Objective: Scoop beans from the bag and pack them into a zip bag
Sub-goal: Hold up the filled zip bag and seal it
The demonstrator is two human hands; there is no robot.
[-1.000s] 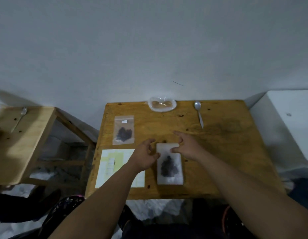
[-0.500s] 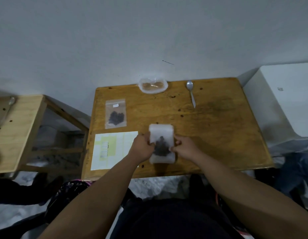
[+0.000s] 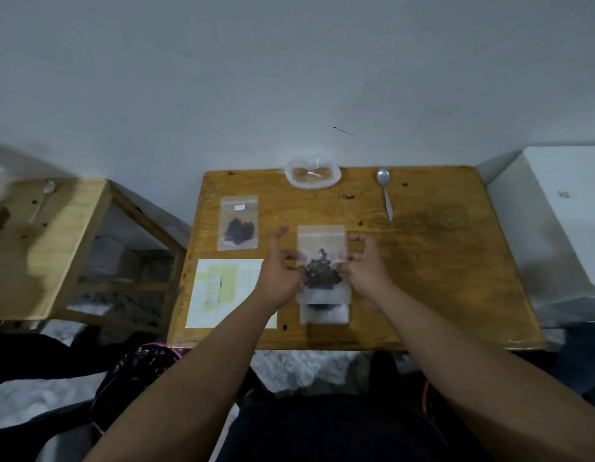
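Observation:
A clear zip bag (image 3: pixel 322 261) with dark beans low inside it is held upright above the wooden table (image 3: pixel 439 268). My left hand (image 3: pixel 278 271) pinches its left edge and my right hand (image 3: pixel 364 268) pinches its right edge. Under it on the table lies another clear zip bag (image 3: pixel 324 313), mostly hidden. A third zip bag (image 3: pixel 237 223) with dark beans lies flat at the table's left. A clear bag of light brown beans (image 3: pixel 312 173) sits at the far edge. A metal spoon (image 3: pixel 385 191) lies to its right.
A white and yellow-green sheet (image 3: pixel 219 291) lies at the table's near left. A second wooden table (image 3: pixel 39 248) stands to the left with a spoon (image 3: pixel 42 198) on it. A white box (image 3: pixel 562 211) stands to the right. The wall is close behind.
Both hands took the zip bag off the table by its side edges and raised it upright. Another bag now shows beneath it. The camera view shifted.

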